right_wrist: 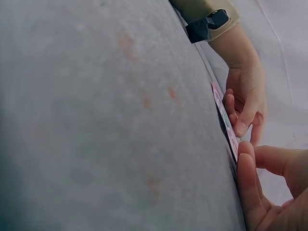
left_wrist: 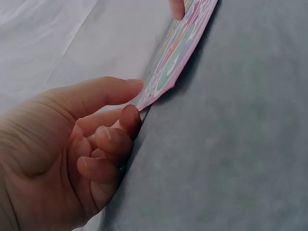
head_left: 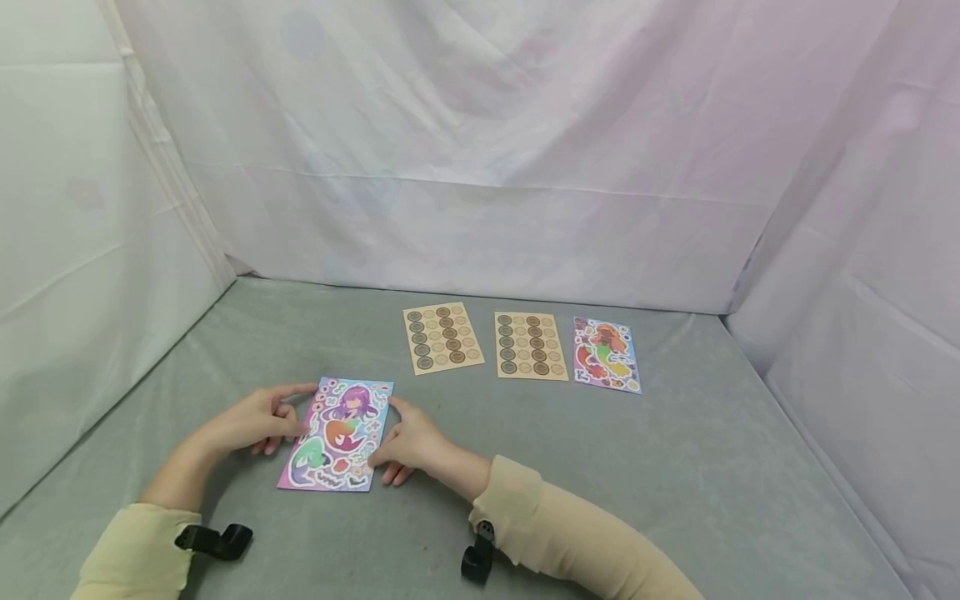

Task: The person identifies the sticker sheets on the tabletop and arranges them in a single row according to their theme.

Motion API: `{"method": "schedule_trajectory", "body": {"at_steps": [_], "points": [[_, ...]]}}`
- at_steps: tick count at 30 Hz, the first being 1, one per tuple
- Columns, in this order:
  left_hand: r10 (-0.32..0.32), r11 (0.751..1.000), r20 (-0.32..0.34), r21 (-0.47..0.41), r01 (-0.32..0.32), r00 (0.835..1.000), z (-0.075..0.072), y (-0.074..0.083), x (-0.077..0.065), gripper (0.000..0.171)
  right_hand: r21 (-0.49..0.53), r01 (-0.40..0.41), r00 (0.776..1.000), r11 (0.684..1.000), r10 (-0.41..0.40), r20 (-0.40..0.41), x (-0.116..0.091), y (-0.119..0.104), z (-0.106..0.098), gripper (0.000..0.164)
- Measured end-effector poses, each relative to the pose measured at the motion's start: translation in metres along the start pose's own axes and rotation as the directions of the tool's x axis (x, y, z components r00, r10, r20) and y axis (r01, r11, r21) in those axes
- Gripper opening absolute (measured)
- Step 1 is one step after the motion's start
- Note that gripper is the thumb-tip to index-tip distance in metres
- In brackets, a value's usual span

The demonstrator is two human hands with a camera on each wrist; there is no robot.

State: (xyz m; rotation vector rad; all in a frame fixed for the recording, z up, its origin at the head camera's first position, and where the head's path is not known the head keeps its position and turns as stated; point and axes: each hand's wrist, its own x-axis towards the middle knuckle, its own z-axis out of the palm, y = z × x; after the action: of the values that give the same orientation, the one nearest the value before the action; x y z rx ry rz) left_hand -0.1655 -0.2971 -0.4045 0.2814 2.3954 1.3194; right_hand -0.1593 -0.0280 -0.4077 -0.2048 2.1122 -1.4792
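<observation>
A mermaid sticker sheet (head_left: 341,437), pink and blue with white-edged figures, lies at the left front of the table, one end slightly raised in the left wrist view. My left hand (head_left: 258,421) holds its left edge, thumb over the face, index finger reaching to the far corner, other fingers curled. On the opposite edge my right hand (head_left: 416,437) grips the sheet, thumb on its face and index finger along the upper right side. In the right wrist view the sheet (right_wrist: 225,113) appears almost edge-on, between the two hands.
Farther back lie two tan sheets of round stickers, one tilted (head_left: 444,337) and one straighter (head_left: 531,346). Right of them is another mermaid sticker sheet (head_left: 607,355). White cloth (head_left: 480,150) encloses the grey table (head_left: 675,483) at the back and sides.
</observation>
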Motion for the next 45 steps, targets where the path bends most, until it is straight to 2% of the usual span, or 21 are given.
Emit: {"method": "schedule_trajectory", "body": {"at_steps": [21,36,45], "points": [[-0.024,0.999,0.0,0.025,0.024,1.0,0.0,0.005,0.002,0.074,0.06,0.026,0.998,0.998,-0.029,0.05,-0.004,0.003,-0.005,0.089],[-0.001,0.999,0.013,0.041,0.0,1.0,-0.001,0.015,-0.001,0.068,0.044,0.039,0.996,0.998,-0.042,0.081,-0.006,0.003,-0.008,0.087],[-0.023,0.998,-0.025,0.059,0.025,0.999,0.001,0.021,-0.002,0.065,0.037,0.078,0.993,0.996,-0.081,0.085,-0.005,0.003,-0.014,0.081]]}}
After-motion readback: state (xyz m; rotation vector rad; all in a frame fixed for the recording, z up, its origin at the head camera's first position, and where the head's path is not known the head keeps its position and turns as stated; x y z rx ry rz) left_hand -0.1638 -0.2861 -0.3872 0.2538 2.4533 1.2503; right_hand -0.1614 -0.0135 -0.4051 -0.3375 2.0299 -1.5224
